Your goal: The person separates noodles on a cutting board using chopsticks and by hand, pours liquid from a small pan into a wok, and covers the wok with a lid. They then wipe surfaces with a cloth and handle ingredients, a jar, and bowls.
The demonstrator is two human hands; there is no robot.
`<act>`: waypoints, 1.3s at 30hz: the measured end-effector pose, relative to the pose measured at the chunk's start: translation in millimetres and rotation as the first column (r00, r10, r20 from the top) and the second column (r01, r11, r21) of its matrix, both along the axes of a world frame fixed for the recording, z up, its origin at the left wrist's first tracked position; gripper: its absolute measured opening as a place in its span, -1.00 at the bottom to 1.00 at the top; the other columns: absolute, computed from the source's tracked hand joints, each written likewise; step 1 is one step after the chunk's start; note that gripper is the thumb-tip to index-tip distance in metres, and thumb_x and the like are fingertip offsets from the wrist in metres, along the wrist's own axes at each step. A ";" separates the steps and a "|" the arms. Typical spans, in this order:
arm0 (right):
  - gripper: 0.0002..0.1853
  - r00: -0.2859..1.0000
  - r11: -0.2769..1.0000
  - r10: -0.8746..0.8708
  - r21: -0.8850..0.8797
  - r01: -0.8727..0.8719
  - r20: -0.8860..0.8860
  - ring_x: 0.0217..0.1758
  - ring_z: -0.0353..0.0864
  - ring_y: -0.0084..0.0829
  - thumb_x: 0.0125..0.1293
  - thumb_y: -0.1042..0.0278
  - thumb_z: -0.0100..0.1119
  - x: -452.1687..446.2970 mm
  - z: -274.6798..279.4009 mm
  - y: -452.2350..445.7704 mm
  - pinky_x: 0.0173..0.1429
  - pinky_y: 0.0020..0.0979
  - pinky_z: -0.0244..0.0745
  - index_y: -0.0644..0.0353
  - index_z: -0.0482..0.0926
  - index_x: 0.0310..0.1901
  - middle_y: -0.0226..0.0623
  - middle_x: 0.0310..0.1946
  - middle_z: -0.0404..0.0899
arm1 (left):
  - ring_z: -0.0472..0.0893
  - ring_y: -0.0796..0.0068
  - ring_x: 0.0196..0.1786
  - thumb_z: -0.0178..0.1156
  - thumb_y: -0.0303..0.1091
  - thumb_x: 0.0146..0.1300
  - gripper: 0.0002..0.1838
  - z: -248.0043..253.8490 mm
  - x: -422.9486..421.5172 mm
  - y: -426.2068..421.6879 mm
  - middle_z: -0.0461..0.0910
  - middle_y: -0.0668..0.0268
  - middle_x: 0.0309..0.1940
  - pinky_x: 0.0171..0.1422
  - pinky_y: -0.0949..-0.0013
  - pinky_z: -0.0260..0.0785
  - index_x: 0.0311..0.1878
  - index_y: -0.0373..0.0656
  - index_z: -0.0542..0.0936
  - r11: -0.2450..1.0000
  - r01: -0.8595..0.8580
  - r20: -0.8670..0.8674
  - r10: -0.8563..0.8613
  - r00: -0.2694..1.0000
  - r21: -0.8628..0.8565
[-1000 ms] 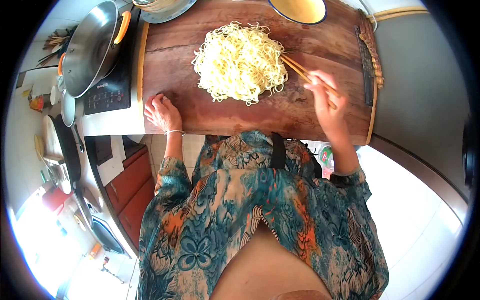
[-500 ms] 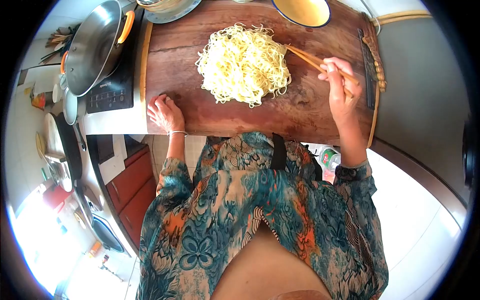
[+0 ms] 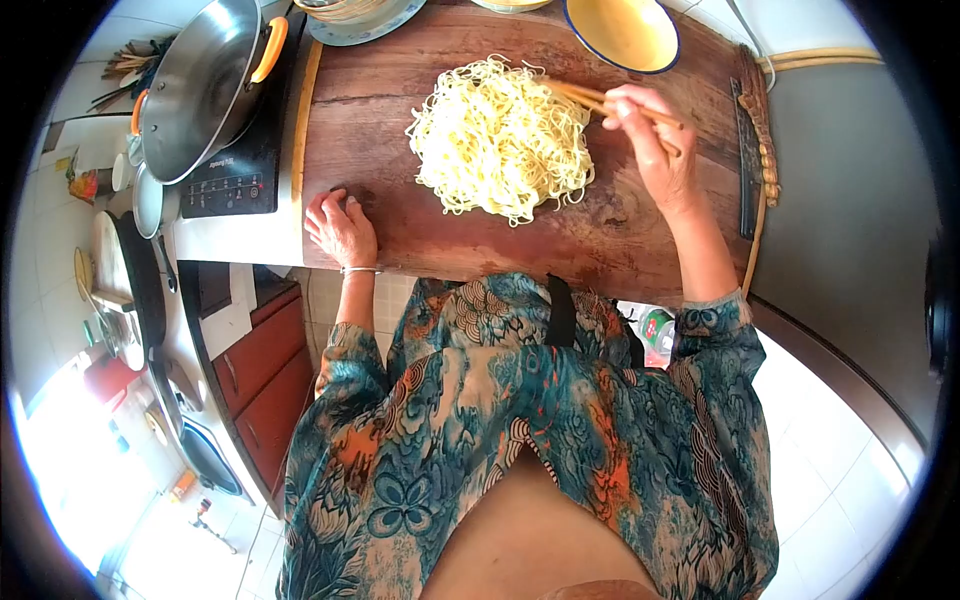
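Observation:
A loose heap of pale yellow noodles (image 3: 500, 145) lies on the dark red-brown wooden board (image 3: 380, 150). My right hand (image 3: 652, 140) grips a pair of wooden chopsticks (image 3: 592, 97), whose tips reach the upper right side of the heap. How far the tips go in among the strands is hidden. At the board's front left corner rests my left hand (image 3: 342, 228), its fingers apart and slightly bent on the wood. It wears a thin bracelet at the wrist and holds nothing that I can see.
A yellow bowl with a dark blue rim (image 3: 625, 32) stands at the board's back right. A patterned plate (image 3: 370, 22) carries stacked bowls at the back left. Left of the board, a steel wok (image 3: 200, 90) with orange handles sits over a black induction cooker (image 3: 232, 185).
My right hand has moved up and to the left, bringing the chopsticks from the heap's right edge over its upper right part. My left hand stays on the board's corner.

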State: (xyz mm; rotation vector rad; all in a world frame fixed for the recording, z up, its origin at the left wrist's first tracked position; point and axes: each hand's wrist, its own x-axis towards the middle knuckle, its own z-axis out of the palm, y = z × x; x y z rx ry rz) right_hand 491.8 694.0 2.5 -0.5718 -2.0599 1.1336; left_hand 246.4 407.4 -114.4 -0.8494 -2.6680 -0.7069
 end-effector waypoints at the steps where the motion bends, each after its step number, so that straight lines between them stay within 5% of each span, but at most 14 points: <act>1: -0.82 0.996 0.997 -0.050 0.048 0.054 -0.079 -0.44 0.61 -0.52 0.34 0.39 0.00 -4.3 -1.3 4.5 -0.47 -0.58 0.48 0.29 0.57 -0.25 -0.23 -0.42 0.61 | 0.33 0.11 0.06 0.10 -0.42 0.07 -0.82 3.7 -0.3 -1.0 0.41 0.23 -0.03 0.17 0.08 0.16 -0.22 -0.12 0.51 0.999 0.040 0.033 -0.040 0.999 0.016; 6: -0.86 0.992 0.989 0.040 0.134 -0.056 0.121 -0.49 0.58 -0.55 0.33 0.42 0.02 -13.7 1.2 -0.6 -0.43 -0.53 0.49 0.23 0.52 -0.14 -0.30 -0.44 0.60 | 0.45 0.14 -0.07 0.08 -0.51 0.10 -0.85 31.8 16.3 24.2 0.48 0.16 -0.17 0.06 0.18 0.28 -0.23 -0.18 0.51 0.938 0.261 0.143 -0.297 0.944 0.226; 10: -0.86 0.999 1.000 0.000 0.017 -0.001 0.048 -0.45 0.61 -0.53 0.31 0.44 0.02 -3.4 5.4 -10.3 -0.42 -0.53 0.49 0.27 0.55 -0.21 -0.25 -0.39 0.62 | 0.43 0.60 -0.43 0.09 -0.48 0.25 -0.92 41.0 45.4 39.6 0.54 0.26 -0.45 -0.29 0.52 0.33 -0.25 -0.24 0.56 0.887 0.272 0.389 -0.415 0.823 0.372; 13: -0.86 0.996 0.996 -0.084 0.040 0.084 -0.017 -0.40 0.61 -0.50 0.29 0.46 0.05 -7.0 2.7 -1.0 -0.36 -0.48 0.48 0.31 0.55 -0.20 -0.26 -0.39 0.62 | 0.47 0.55 -0.41 0.09 -0.49 0.24 -0.92 42.6 68.6 42.7 0.53 0.25 -0.43 -0.29 0.46 0.33 -0.24 -0.23 0.55 0.846 0.367 0.423 -0.516 0.744 0.387; 16: -0.85 0.990 0.965 -0.111 0.247 0.086 0.089 -0.41 0.61 -0.51 0.29 0.47 0.05 -1.9 -2.9 3.8 -0.34 -0.47 0.48 0.33 0.55 -0.19 -0.27 -0.38 0.62 | 0.53 0.17 -0.32 0.07 -0.51 0.19 -0.93 53.2 81.0 40.8 0.50 0.15 -0.39 -0.22 0.28 0.38 -0.25 -0.23 0.50 0.821 0.477 0.491 -0.570 0.659 0.313; 20: -0.84 0.998 0.999 -0.052 0.016 0.051 0.032 -0.41 0.63 -0.48 0.29 0.46 0.05 19.8 -6.5 -10.8 -0.33 -0.49 0.50 0.37 0.53 -0.18 -0.24 -0.36 0.62 | 0.53 0.16 -0.32 0.07 -0.52 0.19 -0.92 47.9 83.5 36.3 0.50 0.15 -0.40 -0.22 0.26 0.38 -0.25 -0.23 0.50 0.810 0.501 0.500 -0.584 0.639 0.306; 24: -0.83 0.965 0.961 -0.263 0.085 0.263 -0.011 -0.45 0.61 -0.46 0.29 0.46 0.04 30.6 -8.1 0.2 -0.35 -0.49 0.50 0.36 0.54 -0.18 -0.20 -0.37 0.61 | 0.55 0.42 -0.35 0.10 -0.50 0.21 -0.90 36.6 75.2 35.4 0.56 0.20 -0.39 -0.22 0.43 0.39 -0.23 -0.26 0.55 0.823 0.479 0.485 -0.568 0.666 0.306; 27: -0.85 0.976 0.979 -0.202 0.035 0.200 0.084 -0.42 0.62 -0.46 0.29 0.48 0.02 32.6 1.7 -24.9 -0.32 -0.50 0.49 0.38 0.55 -0.26 -0.21 -0.36 0.61 | 0.56 0.40 -0.36 0.11 -0.48 0.21 -0.90 34.3 72.8 35.6 0.56 0.19 -0.40 -0.22 0.42 0.39 -0.24 -0.26 0.55 0.802 0.503 0.503 -0.595 0.627 0.323; 30: -0.86 0.970 0.970 -0.240 -0.047 0.238 -0.029 -0.34 0.62 -0.49 0.28 0.48 0.05 38.9 -5.2 -24.9 -0.26 -0.54 0.47 0.38 0.54 -0.28 -0.27 -0.35 0.61 | 0.53 0.16 -0.32 0.06 -0.51 0.20 -0.92 37.9 76.1 40.8 0.51 0.13 -0.39 -0.22 0.29 0.38 -0.25 -0.24 0.52 0.774 0.540 0.510 -0.628 0.588 0.330; 35: -0.86 0.954 0.963 -0.243 -0.162 0.215 -0.178 -0.28 0.63 -0.48 0.28 0.53 0.03 21.6 -3.6 -16.0 -0.23 -0.55 0.47 0.44 0.55 -0.30 -0.25 -0.24 0.60 | 0.54 0.12 -0.33 0.07 -0.46 0.21 -0.90 40.3 75.4 51.9 0.52 0.11 -0.38 -0.24 0.28 0.38 -0.27 -0.25 0.52 0.759 0.578 0.550 -0.632 0.546 0.299; 36: -0.85 0.958 0.978 -0.206 -0.068 0.196 -0.199 -0.28 0.64 -0.45 0.29 0.52 0.05 11.7 -14.2 -10.9 -0.26 -0.57 0.50 0.46 0.55 -0.30 -0.25 -0.24 0.60 | 0.54 0.11 -0.33 0.07 -0.45 0.21 -0.90 37.9 71.3 51.9 0.53 0.10 -0.38 -0.24 0.27 0.38 -0.27 -0.26 0.53 0.764 0.576 0.562 -0.624 0.544 0.290; 39: -0.84 0.936 0.950 -0.268 -0.224 0.218 -0.228 -0.29 0.66 -0.42 0.29 0.50 0.07 2.1 -19.6 -8.4 -0.30 -0.57 0.53 0.46 0.55 -0.30 -0.26 -0.27 0.60 | 0.55 0.09 -0.33 0.08 -0.44 0.21 -0.90 31.5 71.0 57.2 0.54 0.09 -0.38 -0.25 0.25 0.39 -0.28 -0.26 0.53 0.777 0.546 0.591 -0.609 0.529 0.313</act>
